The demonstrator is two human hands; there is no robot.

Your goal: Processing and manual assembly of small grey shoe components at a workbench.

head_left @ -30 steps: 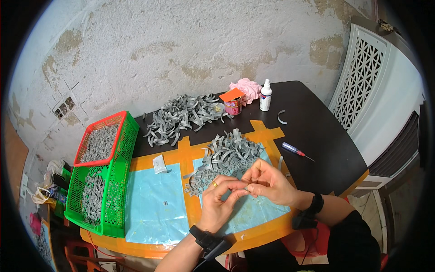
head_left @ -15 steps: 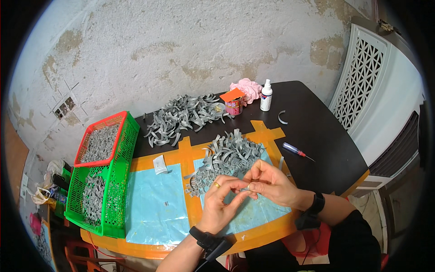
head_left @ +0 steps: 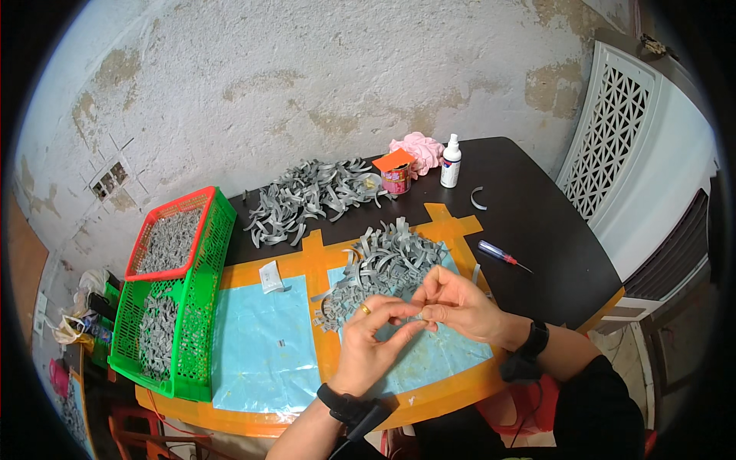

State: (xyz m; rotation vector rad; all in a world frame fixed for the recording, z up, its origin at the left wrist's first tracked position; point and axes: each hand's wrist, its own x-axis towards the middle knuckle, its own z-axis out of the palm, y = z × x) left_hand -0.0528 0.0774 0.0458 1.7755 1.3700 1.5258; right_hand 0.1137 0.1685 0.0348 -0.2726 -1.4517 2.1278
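My left hand (head_left: 371,343), with a gold ring on a finger, and my right hand (head_left: 465,309) meet fingertip to fingertip over the right blue sheet (head_left: 418,368). Both are closed in a pinch on a small grey piece (head_left: 416,317), mostly covered by the fingers. Just beyond them lies a heap of curved grey strips (head_left: 395,257), with many short grey pieces (head_left: 335,307) at its near left side.
At left, a red basket (head_left: 205,201) and a green basket (head_left: 195,337) hold short grey pieces. Farther back are more grey strips (head_left: 299,203), a tin (head_left: 396,180), a pink cloth (head_left: 420,152) and a white spray bottle (head_left: 451,162). A screwdriver (head_left: 498,252) lies at right.
My fingers have shifted very slightly, still pinched together at the same spot. Nothing else on the table has visibly moved.
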